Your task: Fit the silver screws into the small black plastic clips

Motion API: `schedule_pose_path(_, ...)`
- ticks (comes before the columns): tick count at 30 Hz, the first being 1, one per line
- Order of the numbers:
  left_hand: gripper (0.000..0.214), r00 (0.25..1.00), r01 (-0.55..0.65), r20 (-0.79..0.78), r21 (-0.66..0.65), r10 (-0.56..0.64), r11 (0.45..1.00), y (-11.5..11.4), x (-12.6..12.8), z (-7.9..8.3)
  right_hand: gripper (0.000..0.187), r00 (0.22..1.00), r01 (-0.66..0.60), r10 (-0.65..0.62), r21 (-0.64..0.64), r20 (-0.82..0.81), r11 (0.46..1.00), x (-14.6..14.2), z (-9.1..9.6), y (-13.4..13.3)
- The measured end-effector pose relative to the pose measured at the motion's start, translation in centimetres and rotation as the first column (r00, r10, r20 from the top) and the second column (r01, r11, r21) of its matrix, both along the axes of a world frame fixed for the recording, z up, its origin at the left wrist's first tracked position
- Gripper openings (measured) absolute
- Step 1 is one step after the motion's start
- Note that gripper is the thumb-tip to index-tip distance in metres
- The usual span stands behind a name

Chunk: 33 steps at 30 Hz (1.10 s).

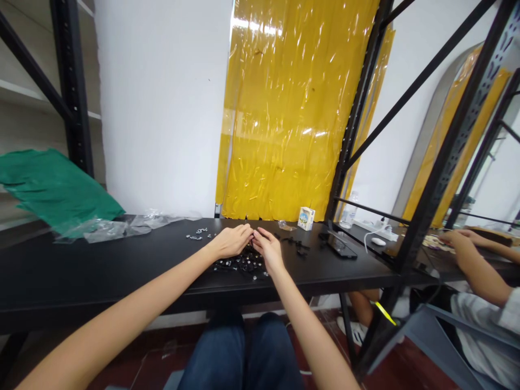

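Observation:
My left hand and my right hand meet over the black table, fingertips pinched close together. Whatever lies between the fingers is too small and hidden to name. Just below them spreads a pile of small black pieces with shiny silver and clear bits, partly covered by my hands. Left of my left hand lie several loose small silver pieces. A few small black pieces are scattered to the right of my right hand.
Along the table stand a small white box, a dark phone and a power strip. Clear plastic bags and green sheeting lie left. A black rack post separates me from a co-worker's arms.

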<state>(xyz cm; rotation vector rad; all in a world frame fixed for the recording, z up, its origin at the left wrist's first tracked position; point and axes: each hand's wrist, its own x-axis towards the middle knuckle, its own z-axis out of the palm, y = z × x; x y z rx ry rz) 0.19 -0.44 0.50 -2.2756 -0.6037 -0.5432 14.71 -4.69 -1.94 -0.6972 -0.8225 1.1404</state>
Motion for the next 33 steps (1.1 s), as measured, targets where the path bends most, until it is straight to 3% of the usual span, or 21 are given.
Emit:
schedule_pose_path(13,0.012,0.999,0.037,0.020,-0.024,-0.036,0.999,0.51,-0.56,-0.50,0.029,0.946,-0.271,0.251,-0.074,-0.206,0.960,0.41,0.30,-0.37)
schedule_pose_path(19,0.018,0.996,0.035,0.076,0.048,-0.038,0.998,0.46,-0.34,-0.40,0.028,0.949,-0.271,0.254,-0.068,-0.187,0.960,0.42,0.34,-0.50)
schedule_pose_path(33,0.021,0.997,-0.007,0.081,-0.005,0.007,1.000,0.03,-0.15,-0.13,0.029,0.959,-0.212,0.191,-0.080,-0.210,0.974,0.46,0.40,-0.39)
